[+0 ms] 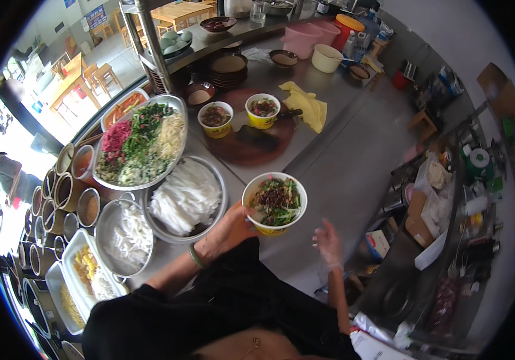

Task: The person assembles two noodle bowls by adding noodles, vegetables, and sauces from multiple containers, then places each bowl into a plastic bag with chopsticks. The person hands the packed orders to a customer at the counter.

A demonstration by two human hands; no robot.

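Note:
My left hand (229, 229), with a green bangle at the wrist, grips a yellow and white paper bowl (277, 203) by its near left side. Chopped greens and a dark chilli topping fill the bowl. Over the counter to the right, my right hand (328, 245) is empty with its fingers apart; a thin clear glove seems to cover it. Two similar filled bowls, one on the left (215, 119) and one on the right (262, 111), stand at a round wooden chopping board (244, 150). A cleaver (257, 137) lies on that board, its dark handle by the right bowl.
Left of my hand are a basin of white noodle strips (186, 195), a smaller white-strip bowl (129, 238) and an oval vegetable tray (144, 139). Several seasoning pots (63, 191) line the left edge. A yellow cloth (307, 105) and stacked brown bowls (229, 67) lie farther back.

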